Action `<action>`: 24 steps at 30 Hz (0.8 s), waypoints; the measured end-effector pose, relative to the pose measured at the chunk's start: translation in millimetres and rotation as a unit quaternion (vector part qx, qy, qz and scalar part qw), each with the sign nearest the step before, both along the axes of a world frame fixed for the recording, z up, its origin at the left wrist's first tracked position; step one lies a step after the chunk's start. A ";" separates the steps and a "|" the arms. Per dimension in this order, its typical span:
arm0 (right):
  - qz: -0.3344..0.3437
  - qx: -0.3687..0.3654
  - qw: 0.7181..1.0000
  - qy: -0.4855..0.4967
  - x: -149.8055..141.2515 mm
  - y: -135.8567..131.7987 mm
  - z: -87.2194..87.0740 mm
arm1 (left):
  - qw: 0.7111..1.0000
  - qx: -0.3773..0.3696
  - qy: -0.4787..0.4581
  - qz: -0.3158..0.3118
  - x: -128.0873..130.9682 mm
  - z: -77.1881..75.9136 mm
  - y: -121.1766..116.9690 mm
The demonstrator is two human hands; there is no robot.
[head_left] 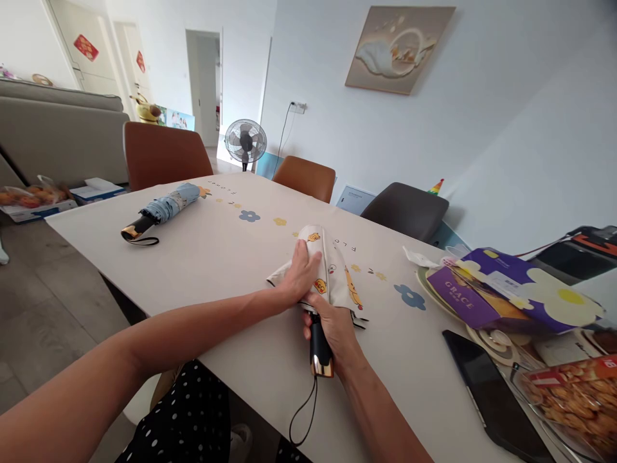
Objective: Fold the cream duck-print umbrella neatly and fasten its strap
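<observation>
A folded cream umbrella (337, 276) with cartoon prints lies on the table (231, 257) in front of me. My left hand (301, 273) is wrapped round its loose canopy folds, fingers closed. My right hand (335, 331) grips the black handle (319, 354) with a gold end cap, and a black wrist loop hangs from it over the table edge. A second folded umbrella (166, 209), pale blue with a black and gold handle, lies apart at the far left of the table.
A purple box (486, 292) sits on plates at the right, beside a black phone (491, 392) and a snack tray (573, 392). Three chairs (164, 154) stand behind the table, along with a floor fan (245, 141) and a grey sofa (58, 135).
</observation>
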State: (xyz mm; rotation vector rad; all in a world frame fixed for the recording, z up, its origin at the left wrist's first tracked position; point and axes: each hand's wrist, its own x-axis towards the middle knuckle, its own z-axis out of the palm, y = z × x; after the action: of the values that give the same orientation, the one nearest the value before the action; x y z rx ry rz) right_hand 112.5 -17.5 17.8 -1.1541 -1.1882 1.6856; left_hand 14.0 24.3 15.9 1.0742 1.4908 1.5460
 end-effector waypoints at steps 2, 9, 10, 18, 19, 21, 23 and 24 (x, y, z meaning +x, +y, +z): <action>-0.001 0.010 1.000 0.000 2.7 3.1 -1.0 | 0.998 -0.016 -0.049 -0.044 5.8 0.8 -7.5; 0.038 0.001 0.997 -0.067 2.2 1.5 -6.5 | 0.961 0.001 -0.244 -0.128 1.5 1.8 -13.7; 0.040 0.007 0.997 -0.070 1.1 0.1 -6.5 | 0.952 -0.006 -0.270 -0.143 -1.0 2.5 -13.2; 0.075 0.022 0.989 -0.126 -0.8 -5.6 -4.0 | 0.886 -0.112 -0.424 -0.150 -15.1 1.9 -5.6; 0.076 0.023 0.989 -0.126 -1.3 -5.3 -4.4 | 0.884 -0.110 -0.430 -0.143 -15.6 1.6 -4.9; 0.062 0.025 0.992 -0.111 -3.5 -5.5 -4.2 | 0.886 -0.092 -0.433 -0.134 -16.7 1.8 -3.8; 0.037 0.033 0.995 -0.084 -7.0 -7.3 -1.5 | 0.893 -0.067 -0.427 -0.126 -17.7 3.0 -3.3; 0.024 0.037 0.997 -0.067 -8.9 -8.8 0.6 | 0.896 -0.058 -0.424 -0.122 -18.2 3.9 -3.2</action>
State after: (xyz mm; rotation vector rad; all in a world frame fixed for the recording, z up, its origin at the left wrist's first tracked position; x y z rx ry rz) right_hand 103.7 -26.3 18.4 -1.2168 -1.3600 1.6062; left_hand -4.1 21.1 19.7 0.3815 0.7869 1.4368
